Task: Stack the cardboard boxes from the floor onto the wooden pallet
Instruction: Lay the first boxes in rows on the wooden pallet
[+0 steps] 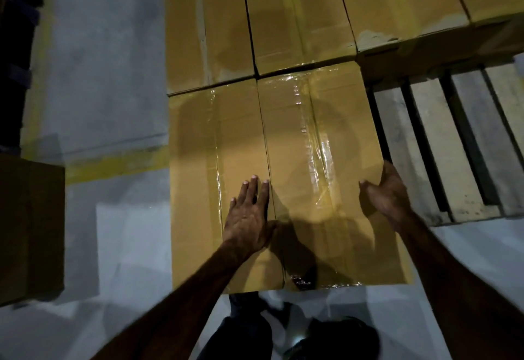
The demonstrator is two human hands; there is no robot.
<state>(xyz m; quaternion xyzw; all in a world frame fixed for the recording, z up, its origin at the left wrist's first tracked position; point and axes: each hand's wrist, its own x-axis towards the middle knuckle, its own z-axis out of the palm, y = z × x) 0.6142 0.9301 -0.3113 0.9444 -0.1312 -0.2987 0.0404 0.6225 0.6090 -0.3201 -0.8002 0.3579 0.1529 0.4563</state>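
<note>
Two long taped cardboard boxes lie side by side on the wooden pallet (442,144) right in front of me: a left box (198,161) and a right box (317,144). My left hand (249,215) rests flat, fingers spread, on top at the seam between them. My right hand (388,192) curls around the right box's near right edge, thumb on top. Behind them a row of several more boxes (295,13) lies on the pallet.
Bare pallet slats show to the right. Another cardboard box (28,226) stands on the grey floor at the left, beside a yellow floor line (113,163). My feet (334,337) are just below the boxes' near ends.
</note>
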